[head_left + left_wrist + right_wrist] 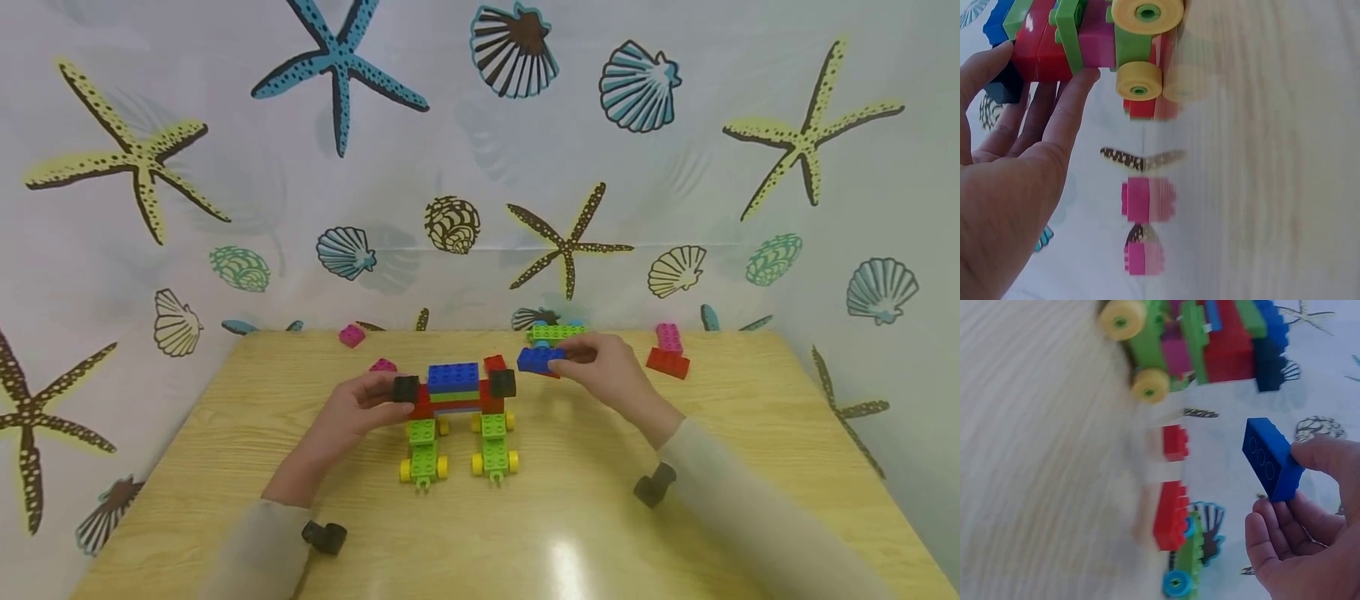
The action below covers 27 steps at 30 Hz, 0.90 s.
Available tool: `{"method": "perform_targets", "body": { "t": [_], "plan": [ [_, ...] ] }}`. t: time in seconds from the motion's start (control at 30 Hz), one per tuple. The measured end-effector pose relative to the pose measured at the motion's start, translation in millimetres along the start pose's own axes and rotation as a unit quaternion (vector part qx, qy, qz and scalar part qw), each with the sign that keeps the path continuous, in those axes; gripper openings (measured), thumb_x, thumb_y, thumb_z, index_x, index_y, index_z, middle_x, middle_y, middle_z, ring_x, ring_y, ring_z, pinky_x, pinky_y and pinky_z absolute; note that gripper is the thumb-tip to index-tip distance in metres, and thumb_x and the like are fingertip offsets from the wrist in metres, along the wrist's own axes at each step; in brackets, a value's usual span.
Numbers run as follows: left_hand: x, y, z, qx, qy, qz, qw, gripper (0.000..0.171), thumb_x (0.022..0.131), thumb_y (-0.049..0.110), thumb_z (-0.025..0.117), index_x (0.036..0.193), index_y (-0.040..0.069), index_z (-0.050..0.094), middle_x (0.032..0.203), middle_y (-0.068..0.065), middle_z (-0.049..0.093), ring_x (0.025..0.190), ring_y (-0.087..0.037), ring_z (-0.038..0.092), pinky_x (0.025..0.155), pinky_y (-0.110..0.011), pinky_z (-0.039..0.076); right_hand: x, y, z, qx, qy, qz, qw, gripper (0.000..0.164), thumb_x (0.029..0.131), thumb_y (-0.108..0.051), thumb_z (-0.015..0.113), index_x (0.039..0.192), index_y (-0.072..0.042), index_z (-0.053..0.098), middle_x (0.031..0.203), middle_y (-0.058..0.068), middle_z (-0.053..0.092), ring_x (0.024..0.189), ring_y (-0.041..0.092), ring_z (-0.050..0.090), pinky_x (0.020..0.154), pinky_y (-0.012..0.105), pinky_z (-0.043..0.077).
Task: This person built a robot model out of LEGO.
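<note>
Left hand on the wheeled block build, right hand pinching a blue brick

We see the block build [454,406] standing mid-table, its two lime-green wheeled bases [495,458] side by side on yellow wheels. Black bricks [406,389] sit at both upper ends, with a ribbed blue block [453,376] on top between them. Our left hand [343,418] holds the left end between spread thumb and fingers. Our right hand [606,368] pinches a loose blue brick [536,360] narrowly, up off the table, just right of the build and apart from it.

The wooden table [600,517] ends on its far side at a shell-and-starfish cloth [465,150]; its wood spreads from the wheels toward us.

Far left, we find two pink bricks [351,335]. Behind the held brick lies a green wheeled piece [557,333]; farther right, a red brick [667,363] touches a pink one.
</note>
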<state>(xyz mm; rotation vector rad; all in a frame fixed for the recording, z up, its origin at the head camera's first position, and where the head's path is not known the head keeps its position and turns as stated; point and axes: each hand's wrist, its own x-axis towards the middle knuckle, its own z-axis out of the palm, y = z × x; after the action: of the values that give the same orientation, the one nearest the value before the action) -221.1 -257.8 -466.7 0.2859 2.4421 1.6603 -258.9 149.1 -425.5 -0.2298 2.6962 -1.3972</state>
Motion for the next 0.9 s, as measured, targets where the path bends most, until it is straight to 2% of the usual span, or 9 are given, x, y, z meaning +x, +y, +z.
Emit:
{"method": "perform_targets", "body": {
  "t": [0.13,0.27,0.57,0.9],
  "plan": [
    [8.1,6.2,17.5,-0.008,-0.007,0.001,0.9999,0.048,0.105,0.029,0.081,0.146,0.006,0.068,0.149,-0.018,0.071,0.143,-0.040,0.068,0.121,-0.048,0.058,-5.3,-13.5,-10.1,0.031,0.008,-0.014,0.999,0.043,0.104,-0.032,0.081,0.139,-0.007,0.075,0.133,0.016,0.080,0.123,0.033,0.075,0.108,0.049,0.065],
    [16.8,11.6,37.3,-0.007,-0.008,-0.005,0.9999,0.047,0.104,0.030,0.082,0.144,0.008,0.069,0.150,-0.016,0.071,0.147,-0.040,0.064,0.125,-0.057,0.053,-12.4,-24.1,-14.5,0.059,0.010,-0.023,0.998,0.042,0.105,-0.029,0.081,0.140,-0.008,0.075,0.133,0.015,0.079,0.122,0.033,0.076,0.110,0.049,0.064],
    [31.5,24.6,72.8,-0.030,-0.036,-0.009,0.9989,0.044,0.102,0.028,0.085,0.141,0.013,0.072,0.148,-0.012,0.072,0.143,-0.037,0.067,0.122,-0.055,0.056,-23.6,-28.2,-10.4,0.090,-0.008,-0.028,0.995,0.039,0.105,-0.026,0.081,0.139,-0.009,0.075,0.135,0.015,0.079,0.123,0.031,0.076,0.109,0.044,0.065],
    [38.3,34.9,92.4,-0.041,-0.050,-0.007,0.9979,0.038,0.102,0.027,0.085,0.136,0.015,0.073,0.143,-0.008,0.075,0.148,-0.037,0.064,0.128,-0.062,0.049,-33.0,-22.5,-12.3,0.098,-0.028,-0.023,0.995,0.038,0.105,-0.026,0.080,0.139,-0.010,0.076,0.136,0.014,0.079,0.122,0.029,0.076,0.105,0.038,0.067]
  ]
}}
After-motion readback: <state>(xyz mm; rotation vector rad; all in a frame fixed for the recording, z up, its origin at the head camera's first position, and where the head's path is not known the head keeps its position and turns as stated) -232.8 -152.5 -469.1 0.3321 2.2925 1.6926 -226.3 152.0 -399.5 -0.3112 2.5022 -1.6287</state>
